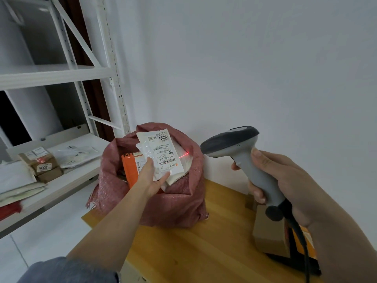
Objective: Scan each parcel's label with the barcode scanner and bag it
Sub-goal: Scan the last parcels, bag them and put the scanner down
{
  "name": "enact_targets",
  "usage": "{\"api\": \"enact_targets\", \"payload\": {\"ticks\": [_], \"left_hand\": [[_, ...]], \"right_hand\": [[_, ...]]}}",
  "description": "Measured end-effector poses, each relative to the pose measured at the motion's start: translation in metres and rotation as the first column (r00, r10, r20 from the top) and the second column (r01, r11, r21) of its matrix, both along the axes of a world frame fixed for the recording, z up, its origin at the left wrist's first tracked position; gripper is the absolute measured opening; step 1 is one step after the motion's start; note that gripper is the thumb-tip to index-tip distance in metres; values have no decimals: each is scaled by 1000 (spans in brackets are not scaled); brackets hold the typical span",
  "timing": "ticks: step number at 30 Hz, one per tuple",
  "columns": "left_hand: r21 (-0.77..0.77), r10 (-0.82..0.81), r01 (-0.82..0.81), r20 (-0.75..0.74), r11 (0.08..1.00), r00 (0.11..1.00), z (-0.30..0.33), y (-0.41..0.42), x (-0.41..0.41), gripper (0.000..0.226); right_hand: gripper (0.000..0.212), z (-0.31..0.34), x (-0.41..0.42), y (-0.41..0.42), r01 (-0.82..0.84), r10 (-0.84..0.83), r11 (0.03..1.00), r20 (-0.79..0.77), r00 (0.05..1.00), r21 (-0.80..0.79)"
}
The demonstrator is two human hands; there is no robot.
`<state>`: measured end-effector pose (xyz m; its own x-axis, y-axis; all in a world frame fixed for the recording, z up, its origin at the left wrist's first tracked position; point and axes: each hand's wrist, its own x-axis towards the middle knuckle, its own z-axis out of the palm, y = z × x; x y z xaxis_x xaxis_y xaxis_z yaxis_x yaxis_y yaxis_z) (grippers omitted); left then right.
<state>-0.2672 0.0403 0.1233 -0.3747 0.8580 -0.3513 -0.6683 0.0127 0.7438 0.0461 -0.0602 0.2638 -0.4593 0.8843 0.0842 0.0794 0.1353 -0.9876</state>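
I hold the white parcel (pixel 163 158) label-up over the open red sack (pixel 173 201) on the worktop (pixel 193 252), left grip (pixel 155 178) clamped beneath it, right grip (pixel 285 180) wrapped round the scanner (pixel 240 152); I judge the red beam should shift left onto the barcode.

Red woven sack (pixel 173 203), white parcel (pixel 163 154), grey-black scanner (pixel 240 152)

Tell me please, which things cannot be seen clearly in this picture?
- Head view: the red sack hides most of the orange parcel inside it.
- The label print is too small to read fully.
- The right hand and scanner cover the box behind.
- The shelf parcels are blurred.
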Motion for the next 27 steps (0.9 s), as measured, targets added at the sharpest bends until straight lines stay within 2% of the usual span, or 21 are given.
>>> {"api": "enact_targets", "payload": {"ticks": [5, 12, 16, 19, 21, 23, 25, 27], "left_hand": [[-53, 24, -28, -69, 998, 997, -4, -5, -16, 20], [-79, -10, 5, -67, 997, 998, -11, 1, -43, 31], [-77, -35, 31, -46, 997, 998, -14, 5, -60, 32], [-90, 36, -36, -5, 995, 999, -13, 11, -70, 29], [-76, 174, -174, -11, 982, 985, -14, 19, -75, 40], [-105, 348, -376, -213, 921, 913, -17, 25, -79, 59], [-151, 388, -515, -491, 844, 780, -20, 26, -80, 64], [-162, 382, -564, -585, 810, 716, -22, 27, -80, 61]], "right_hand": [[56, -4, -22, 4, -1, -1, 1000, -96, 995, -25], [49, -9, -54, 11, 5, -11, 999, -137, 991, -38], [53, -12, -68, 17, 10, -15, 999, -152, 988, -39], [54, -16, -77, 23, 25, -31, 999, -158, 987, -40], [52, -19, -82, 26, 47, -54, 998, -159, 986, -50], [51, -24, -84, 30, 68, -78, 995, -155, 985, -69], [53, -27, -85, 34, 89, -101, 992, -142, 985, -87], [56, -31, -85, 38, 110, -122, 989, -133, 984, -100]]}}
